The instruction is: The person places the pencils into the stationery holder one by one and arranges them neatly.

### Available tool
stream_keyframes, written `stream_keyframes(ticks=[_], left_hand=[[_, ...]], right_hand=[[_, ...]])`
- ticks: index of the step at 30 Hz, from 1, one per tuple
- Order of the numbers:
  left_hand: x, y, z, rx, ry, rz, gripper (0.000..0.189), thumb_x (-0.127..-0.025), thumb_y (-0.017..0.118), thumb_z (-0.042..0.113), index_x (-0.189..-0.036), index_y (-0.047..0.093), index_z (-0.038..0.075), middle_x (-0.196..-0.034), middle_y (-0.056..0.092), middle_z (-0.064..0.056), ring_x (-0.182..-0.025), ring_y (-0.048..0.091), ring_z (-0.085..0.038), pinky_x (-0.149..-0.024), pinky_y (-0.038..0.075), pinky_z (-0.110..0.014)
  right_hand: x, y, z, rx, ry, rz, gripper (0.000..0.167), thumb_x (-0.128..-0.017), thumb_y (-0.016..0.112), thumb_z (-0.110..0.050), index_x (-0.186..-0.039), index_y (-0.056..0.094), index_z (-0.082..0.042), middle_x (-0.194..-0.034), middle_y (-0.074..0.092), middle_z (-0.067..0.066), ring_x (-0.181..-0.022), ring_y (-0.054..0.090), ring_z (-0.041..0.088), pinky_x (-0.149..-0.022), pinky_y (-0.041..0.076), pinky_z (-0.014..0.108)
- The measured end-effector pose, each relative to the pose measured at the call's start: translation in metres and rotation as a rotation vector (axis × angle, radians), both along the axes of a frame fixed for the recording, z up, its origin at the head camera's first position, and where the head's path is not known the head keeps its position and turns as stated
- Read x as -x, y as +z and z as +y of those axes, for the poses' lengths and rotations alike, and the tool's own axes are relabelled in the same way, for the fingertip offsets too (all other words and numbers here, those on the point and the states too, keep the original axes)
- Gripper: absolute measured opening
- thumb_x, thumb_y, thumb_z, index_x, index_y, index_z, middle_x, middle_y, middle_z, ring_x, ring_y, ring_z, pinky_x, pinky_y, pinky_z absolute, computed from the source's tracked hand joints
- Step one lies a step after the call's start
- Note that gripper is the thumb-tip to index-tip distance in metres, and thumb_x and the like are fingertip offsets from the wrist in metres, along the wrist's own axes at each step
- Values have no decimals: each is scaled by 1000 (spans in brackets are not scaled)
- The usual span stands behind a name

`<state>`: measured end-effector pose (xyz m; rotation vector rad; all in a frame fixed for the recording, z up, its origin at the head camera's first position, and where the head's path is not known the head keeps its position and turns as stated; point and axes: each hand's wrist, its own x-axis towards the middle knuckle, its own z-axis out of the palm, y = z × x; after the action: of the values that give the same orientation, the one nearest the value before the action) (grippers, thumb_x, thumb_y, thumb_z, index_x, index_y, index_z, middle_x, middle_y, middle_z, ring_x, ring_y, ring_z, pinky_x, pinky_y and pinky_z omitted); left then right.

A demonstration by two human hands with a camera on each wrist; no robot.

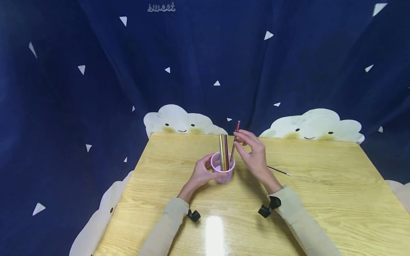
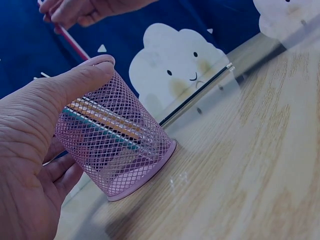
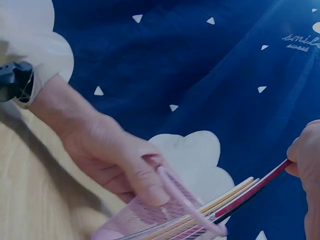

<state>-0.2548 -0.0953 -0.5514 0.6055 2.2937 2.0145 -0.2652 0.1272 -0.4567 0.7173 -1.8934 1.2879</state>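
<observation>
My left hand [image 1: 201, 173] grips a pink mesh pencil cup [image 1: 225, 178], thumb on the near side and fingers round the far side. In the left wrist view the cup's mesh wall [image 2: 120, 165] is tilted in the picture, with colored pencils [image 2: 107, 120] showing through it. Several pencils [image 1: 223, 151] stand together in the cup. Above its right side, my right hand [image 1: 253, 153] pinches a red pencil [image 1: 237, 128] between thumb and fingers. That pencil leans, its lower end inside the cup's mouth; the right wrist view shows its red shaft [image 3: 267, 177] beside the others.
A dark pencil [image 1: 279, 170] with a pale end lies on the wooden table [image 1: 320, 199], right of the cup and partly behind my right hand. Behind the table hangs a dark blue curtain [image 1: 198, 46] printed with white clouds and triangles.
</observation>
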Motion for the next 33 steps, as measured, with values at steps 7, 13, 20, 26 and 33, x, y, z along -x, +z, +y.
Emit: stream_keyframes(ticks=[7,13,20,26,33], left_hand=[[-1,1,0,-12,-11,12,81,-73,93,6,-146,58,6,-139,67,-12,-129,63,-33,-115,49,-45],[-1,1,1,-6,-13,18,81,-73,93,7,-146,58,9,-138,68,-8,-129,64,-27,-114,50,-37],[0,0,0,-16,-13,26,81,-73,93,5,-146,58,6,-139,67,-11,-129,63,-32,-114,50,-40],[0,0,0,-15,-16,34,82,-73,93,4,-146,57,5,-140,66,-12,-130,63,-33,-114,50,-42],[1,0,0,-3,-9,21,81,-73,93,4,-146,57,7,-140,67,-9,-130,63,-27,-114,50,-38]], right_hand=[[0,-19,-5,-64,46,-39,37,-83,79,14,-118,75,4,-124,72,18,-83,75,30,-71,60,33],[0,-26,-7,-70,67,-81,35,-85,78,13,-119,74,4,-125,71,19,-81,74,32,-74,58,22],[1,-29,-10,-75,70,-71,38,-81,79,17,-117,75,6,-122,70,24,-79,75,34,-66,62,47],[1,-28,-11,-73,64,-61,38,-79,79,19,-115,74,8,-120,70,27,-78,74,36,-65,60,49],[-1,-27,-11,-110,73,-114,40,-82,80,15,-120,73,5,-124,69,20,-79,76,29,-67,60,39]])
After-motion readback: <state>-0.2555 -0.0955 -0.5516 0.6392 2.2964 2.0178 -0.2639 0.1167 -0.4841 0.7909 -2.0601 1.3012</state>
